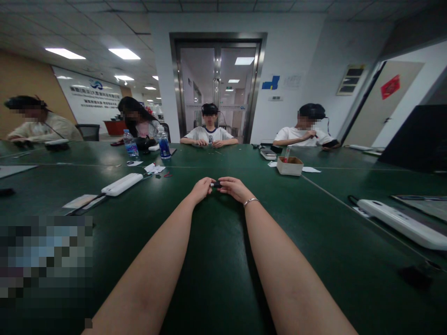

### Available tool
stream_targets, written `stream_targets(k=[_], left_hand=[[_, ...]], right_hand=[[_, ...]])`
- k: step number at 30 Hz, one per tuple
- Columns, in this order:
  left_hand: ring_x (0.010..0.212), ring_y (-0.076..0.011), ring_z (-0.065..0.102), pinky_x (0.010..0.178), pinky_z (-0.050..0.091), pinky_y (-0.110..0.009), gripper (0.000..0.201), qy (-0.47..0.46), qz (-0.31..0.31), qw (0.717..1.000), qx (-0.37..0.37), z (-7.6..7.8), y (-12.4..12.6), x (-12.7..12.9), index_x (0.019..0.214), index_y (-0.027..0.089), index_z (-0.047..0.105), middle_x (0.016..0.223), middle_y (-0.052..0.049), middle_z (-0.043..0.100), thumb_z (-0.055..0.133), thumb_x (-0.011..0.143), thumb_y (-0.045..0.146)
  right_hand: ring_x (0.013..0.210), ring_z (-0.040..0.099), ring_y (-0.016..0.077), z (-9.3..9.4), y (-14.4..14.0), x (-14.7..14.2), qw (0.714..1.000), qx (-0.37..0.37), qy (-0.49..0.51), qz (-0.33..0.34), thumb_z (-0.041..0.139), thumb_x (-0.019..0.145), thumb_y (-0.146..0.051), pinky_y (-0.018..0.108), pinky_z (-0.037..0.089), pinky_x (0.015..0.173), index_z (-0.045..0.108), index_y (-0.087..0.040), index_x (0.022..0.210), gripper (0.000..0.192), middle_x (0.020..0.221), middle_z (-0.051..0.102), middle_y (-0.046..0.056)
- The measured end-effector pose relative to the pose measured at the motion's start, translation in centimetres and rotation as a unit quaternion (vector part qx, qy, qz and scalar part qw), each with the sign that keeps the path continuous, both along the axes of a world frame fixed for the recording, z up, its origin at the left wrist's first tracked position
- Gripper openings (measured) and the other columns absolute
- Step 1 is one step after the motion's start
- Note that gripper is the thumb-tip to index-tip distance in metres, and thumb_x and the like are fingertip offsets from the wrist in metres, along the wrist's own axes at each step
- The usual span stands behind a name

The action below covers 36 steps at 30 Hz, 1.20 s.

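Our hands meet over a small dark object at the green table.
Our left hand (201, 188) and right hand (234, 187) pinch the small dark object (216, 184) between closed fingertips, just above the table (216, 260); a cardboard box (289, 165) sits well apart.
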<state>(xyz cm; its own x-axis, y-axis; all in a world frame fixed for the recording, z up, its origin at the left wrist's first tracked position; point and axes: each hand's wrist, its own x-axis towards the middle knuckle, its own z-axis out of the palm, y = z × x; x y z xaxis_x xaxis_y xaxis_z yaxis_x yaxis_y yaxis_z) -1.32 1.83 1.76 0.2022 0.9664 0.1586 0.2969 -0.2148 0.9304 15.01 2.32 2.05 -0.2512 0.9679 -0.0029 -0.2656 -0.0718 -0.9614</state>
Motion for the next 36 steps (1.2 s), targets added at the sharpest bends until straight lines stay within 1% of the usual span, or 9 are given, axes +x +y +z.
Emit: stream_targets(k=[4,8,11,16,19,24,29,33,36], left_hand=[[0.044,-0.0061,0.041,0.039,0.032,-0.016,0.024,-0.002,0.018,1.000,-0.007,-0.05,0.05,0.04,0.101,0.014,0.054,0.063,0.002,0.047,0.037,0.086,0.022],[0.046,-0.0061,0.043,0.040,0.033,-0.016,0.025,-0.005,0.025,1.000,-0.002,-0.23,0.20,0.04,0.105,0.015,0.052,0.067,0.002,0.048,0.039,0.086,0.023],[0.044,-0.0060,0.041,0.040,0.032,-0.016,0.026,-0.012,0.015,1.000,-0.008,-0.31,0.24,0.03,0.106,0.015,0.051,0.063,0.002,0.047,0.037,0.087,0.024],[0.047,-0.0069,0.044,0.041,0.034,-0.017,0.027,-0.013,0.029,0.999,-0.012,-0.07,0.08,0.09,0.109,0.015,0.050,0.064,0.002,0.049,0.041,0.086,0.023],[0.046,-0.0073,0.043,0.041,0.033,-0.017,0.028,-0.011,0.020,1.000,-0.019,0.02,0.08,0.07,0.106,0.013,0.052,0.061,0.001,0.049,0.036,0.088,0.026],[0.044,-0.0071,0.041,0.040,0.030,-0.017,0.030,0.008,0.004,1.000,0.004,-0.25,0.40,-0.09,0.105,0.014,0.055,0.060,0.001,0.050,0.039,0.087,0.031],[0.046,-0.0077,0.042,0.041,0.031,-0.018,0.030,0.016,0.017,1.000,0.012,-0.44,0.48,-0.13,0.105,0.015,0.055,0.064,0.001,0.051,0.043,0.084,0.033],[0.045,-0.0077,0.042,0.040,0.031,-0.018,0.032,0.012,0.006,1.000,0.017,-0.52,0.51,-0.18,0.102,0.015,0.057,0.061,0.001,0.050,0.038,0.087,0.036],[0.047,-0.0075,0.044,0.041,0.033,-0.018,0.029,0.004,0.013,1.000,0.019,-0.55,0.49,-0.18,0.107,0.016,0.054,0.067,0.001,0.051,0.047,0.083,0.032]], right_hand=[[0.059,0.066,0.0127,-0.06,0.06,0.04,1.000,0.002,-0.003,0.000,0.054,0.080,0.002,0.019,0.054,0.053,0.061,-0.009,0.086,0.015,0.075,0.067,0.007],[0.060,0.066,0.0130,-0.05,0.04,0.04,1.000,0.002,-0.011,-0.002,0.056,0.079,0.002,0.019,0.054,0.054,0.062,-0.009,0.088,0.016,0.073,0.067,0.007],[0.060,0.065,0.0127,-0.11,0.13,0.06,1.000,0.003,-0.006,0.001,0.056,0.079,0.002,0.019,0.054,0.054,0.062,-0.009,0.087,0.015,0.075,0.066,0.007],[0.059,0.065,0.0124,-0.28,0.37,0.09,1.000,0.006,-0.001,0.005,0.056,0.079,0.001,0.019,0.054,0.054,0.063,-0.009,0.086,0.014,0.076,0.066,0.007],[0.060,0.065,0.0128,-0.33,0.38,0.10,1.000,0.006,-0.003,0.005,0.055,0.079,0.001,0.020,0.055,0.055,0.063,-0.009,0.086,0.015,0.076,0.066,0.008],[0.061,0.065,0.0127,-0.27,0.26,0.05,1.000,0.004,-0.003,0.001,0.055,0.079,0.002,0.020,0.055,0.056,0.064,-0.009,0.085,0.016,0.079,0.067,0.008],[0.059,0.065,0.0118,-0.06,0.06,-0.03,1.000,0.002,-0.005,-0.003,0.054,0.079,0.002,0.019,0.055,0.054,0.064,-0.009,0.086,0.016,0.075,0.067,0.007],[0.058,0.065,0.0122,0.11,-0.09,-0.05,1.000,-0.002,-0.004,-0.005,0.054,0.079,0.002,0.018,0.055,0.054,0.063,-0.009,0.086,0.016,0.076,0.067,0.007],[0.059,0.066,0.0123,0.12,-0.12,-0.05,1.000,-0.001,-0.002,-0.011,0.053,0.080,0.002,0.018,0.055,0.053,0.062,-0.009,0.087,0.016,0.076,0.067,0.008]])
